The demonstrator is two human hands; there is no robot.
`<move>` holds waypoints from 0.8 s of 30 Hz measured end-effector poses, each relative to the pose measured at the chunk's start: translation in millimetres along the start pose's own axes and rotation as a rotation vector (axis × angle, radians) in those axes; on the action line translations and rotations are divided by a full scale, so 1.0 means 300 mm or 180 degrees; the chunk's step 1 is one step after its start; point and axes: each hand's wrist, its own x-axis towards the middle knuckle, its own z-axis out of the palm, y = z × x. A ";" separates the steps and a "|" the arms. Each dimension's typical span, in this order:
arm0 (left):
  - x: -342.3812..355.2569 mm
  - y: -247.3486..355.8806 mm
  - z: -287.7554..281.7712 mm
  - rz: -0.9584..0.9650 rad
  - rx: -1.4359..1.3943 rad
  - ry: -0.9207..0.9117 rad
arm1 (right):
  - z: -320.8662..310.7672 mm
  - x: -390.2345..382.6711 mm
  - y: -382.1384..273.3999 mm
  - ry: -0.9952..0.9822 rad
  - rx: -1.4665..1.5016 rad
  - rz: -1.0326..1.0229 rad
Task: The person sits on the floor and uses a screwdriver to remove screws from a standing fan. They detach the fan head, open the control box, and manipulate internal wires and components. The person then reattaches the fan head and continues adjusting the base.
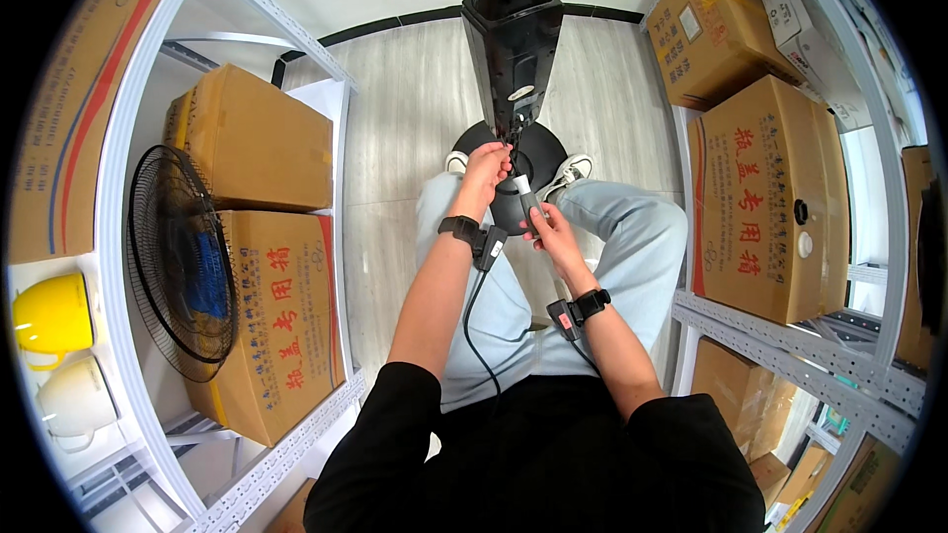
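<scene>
Grey tool (530, 207), hands (485, 173) (558, 239) angled inward

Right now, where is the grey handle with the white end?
In the head view, the grey handle is just above and right of centre, held in the right hand, its white end near the left hand, below the black column.

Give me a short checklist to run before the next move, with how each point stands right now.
1. Right hand has hold of the grey-and-white tool: ok.
2. Left hand is at the lower end of the black column: ok.
3. What the left fingertips pinch: cannot tell, too small.
4. White end of the tool touching the column: cannot tell from this angle.
5. Round black base on the floor: ok.
6. Left wrist cable clear of both hands: ok.
</scene>
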 end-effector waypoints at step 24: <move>0.018 -0.013 -0.029 -0.0067 0.0281 -0.0057 | -0.017 -0.008 -0.003 -0.0507 0.0950 0.0303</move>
